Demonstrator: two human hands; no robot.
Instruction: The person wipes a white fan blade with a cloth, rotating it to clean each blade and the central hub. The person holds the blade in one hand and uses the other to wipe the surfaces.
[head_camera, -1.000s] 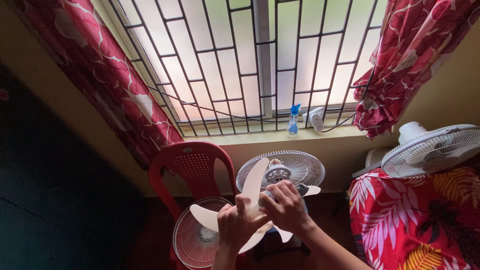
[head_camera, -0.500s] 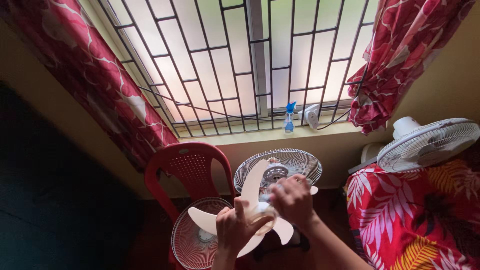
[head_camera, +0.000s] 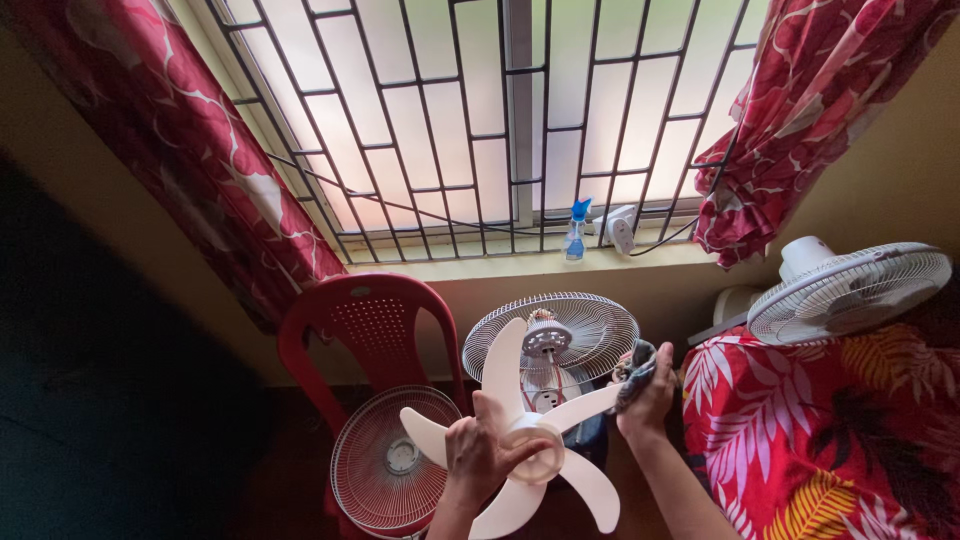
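Fan blade (head_camera: 530, 440), a white plastic impeller with smooth paddle-shaped vanes spreading from a round hub, is held up low in the middle of the view, between the person and the window; its hub ring faces the camera, one vane points up toward the window and another slants down to the right. Left hand (head_camera: 478, 455) has its grip wrapped about the hub, thumb laid across the ring. Right hand (head_camera: 648, 392) has its grip pinched on a dark crumpled cloth (head_camera: 632, 368), which is pressed to the tip of the vane that reaches right. Just behind the blade stands a fan without its front guard (head_camera: 552, 338), its round wire rear cage tilted and the motor shaft bare. Lower left, a round wire fan guard (head_camera: 392, 458) leans against a red plastic chair (head_camera: 368, 330) with a perforated back. On the right a red cloth with a leaf print (head_camera: 820, 440) covers something, and a second white fan (head_camera: 850, 290) lies tilted above it. Farther off, a blue-topped spray bottle (head_camera: 575, 230) stands on the window sill (head_camera: 480, 262) below a metal grille (head_camera: 480, 120), with red flowered curtains (head_camera: 190, 150) at each side.
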